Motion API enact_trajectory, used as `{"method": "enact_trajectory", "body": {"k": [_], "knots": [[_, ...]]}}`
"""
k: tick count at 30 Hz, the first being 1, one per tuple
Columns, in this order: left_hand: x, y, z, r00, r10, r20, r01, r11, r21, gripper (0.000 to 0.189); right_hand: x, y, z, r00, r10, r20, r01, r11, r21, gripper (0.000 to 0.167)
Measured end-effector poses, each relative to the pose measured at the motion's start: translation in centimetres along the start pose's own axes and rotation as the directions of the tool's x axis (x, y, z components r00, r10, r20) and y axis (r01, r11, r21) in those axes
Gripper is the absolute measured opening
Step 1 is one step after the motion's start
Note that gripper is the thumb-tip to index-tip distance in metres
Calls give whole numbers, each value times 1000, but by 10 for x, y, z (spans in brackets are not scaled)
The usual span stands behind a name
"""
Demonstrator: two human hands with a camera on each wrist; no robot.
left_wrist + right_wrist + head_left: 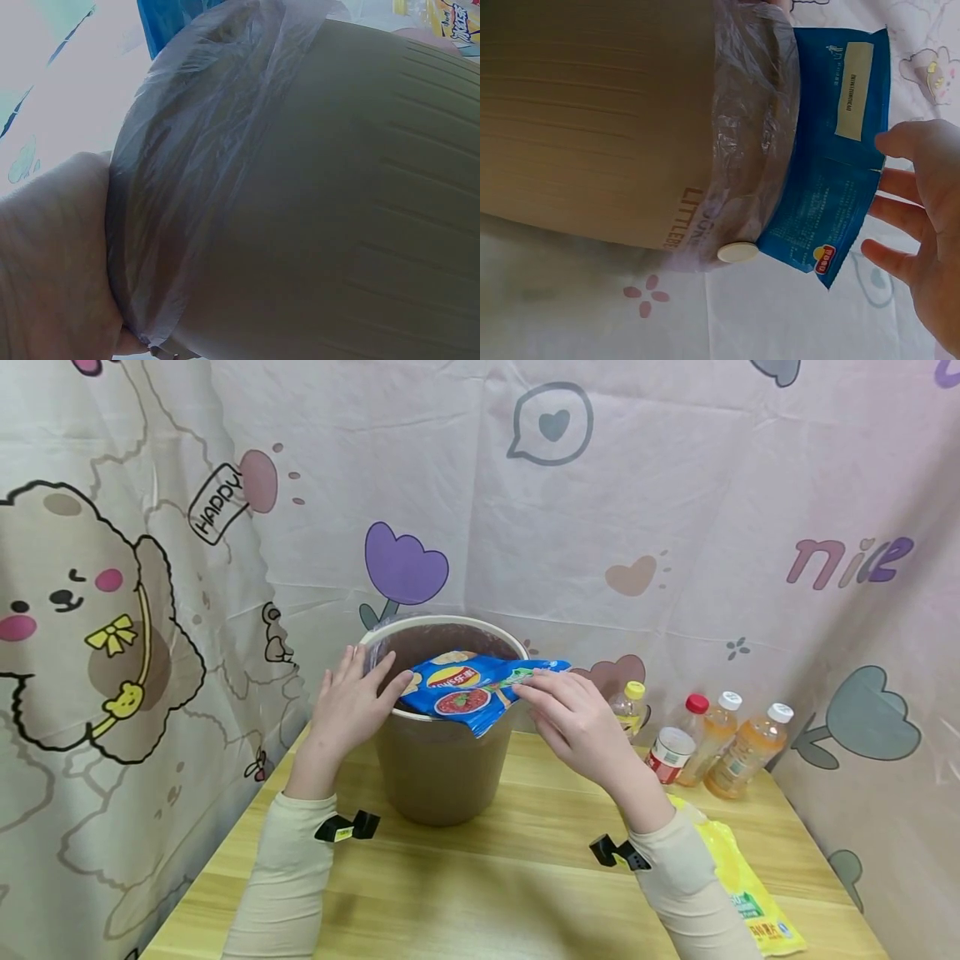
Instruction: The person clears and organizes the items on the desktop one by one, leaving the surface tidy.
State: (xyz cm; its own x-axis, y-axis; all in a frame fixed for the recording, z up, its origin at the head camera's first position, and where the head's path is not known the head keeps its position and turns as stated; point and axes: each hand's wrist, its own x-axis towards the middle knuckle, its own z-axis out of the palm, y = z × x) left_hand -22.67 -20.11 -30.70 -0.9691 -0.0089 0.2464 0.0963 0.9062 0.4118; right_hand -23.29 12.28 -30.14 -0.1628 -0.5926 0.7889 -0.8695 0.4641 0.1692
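Observation:
A blue chip bag (457, 689) lies across the mouth of a brown trash can (442, 777), its right end sticking out past the pale rim. My right hand (573, 718) pinches that outer end; in the right wrist view the thumb is on the bag's printed underside and the fingers (900, 214) reach behind its edge. At the can's left rim is my left hand (348, 706), fingers extended, thumb close to the bag's left end. A clear plastic liner (202, 142) is folded over the rim. The can's inside is mostly hidden by the bag.
Several bottles, among them a red-capped bottle (693, 718), stand at the back right of the wooden table (465, 893) beside a can-shaped container (670, 752). A yellow package (742, 885) lies by the right forearm. A printed curtain (480, 510) hangs behind.

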Motion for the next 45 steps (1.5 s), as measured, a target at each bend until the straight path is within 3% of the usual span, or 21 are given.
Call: {"method": "enact_trajectory", "body": {"k": [11,28,45], "knots": [[0,0,1,1000,1,-14,-1,1000,11,85,-4,-1,7,995,17,101,-19,1000,15,43],[1,-1,0,1000,14,-3,-14,1000,5,84,-11,-4,13,991,42,125,-43,999,8,52],[1,-1,0,1000,20,-20,-20,1000,3,83,-54,-3,1,988,105,116,-104,994,-17,44]]}}
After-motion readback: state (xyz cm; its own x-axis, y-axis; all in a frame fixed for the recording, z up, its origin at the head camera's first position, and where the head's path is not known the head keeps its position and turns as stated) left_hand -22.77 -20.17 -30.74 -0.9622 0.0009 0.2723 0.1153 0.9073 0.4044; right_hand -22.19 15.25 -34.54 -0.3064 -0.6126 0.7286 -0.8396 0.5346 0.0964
